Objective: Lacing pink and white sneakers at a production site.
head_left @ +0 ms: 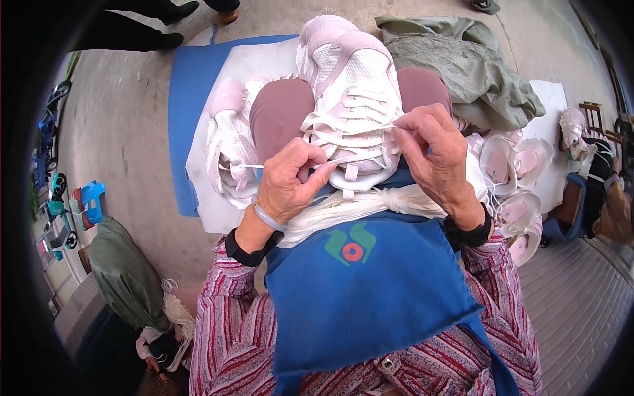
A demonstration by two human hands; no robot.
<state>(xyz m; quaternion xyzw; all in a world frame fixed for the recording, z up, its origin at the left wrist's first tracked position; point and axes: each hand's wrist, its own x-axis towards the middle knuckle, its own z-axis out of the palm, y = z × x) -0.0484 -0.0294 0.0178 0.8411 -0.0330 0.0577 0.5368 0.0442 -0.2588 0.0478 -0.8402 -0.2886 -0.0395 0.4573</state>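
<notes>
A pink and white sneaker (353,79) rests on my lap between my knees, toe pointing away. My left hand (287,181) pinches a white shoelace (330,162) near the shoe's tongue. My right hand (436,152) pinches the other end of the lace at the upper right eyelets. A bundle of white laces (370,204) lies across my blue apron (370,284) just below both hands. A second pink sneaker (228,142) lies on its side left of my left knee.
A white sheet (257,59) over a blue mat (191,92) covers the ground ahead. Several pink sneakers (512,171) pile at the right beside a green cloth (462,59). Toy vehicles (82,204) and a green bag (122,277) sit at the left. Another person's feet (165,26) stand at the top.
</notes>
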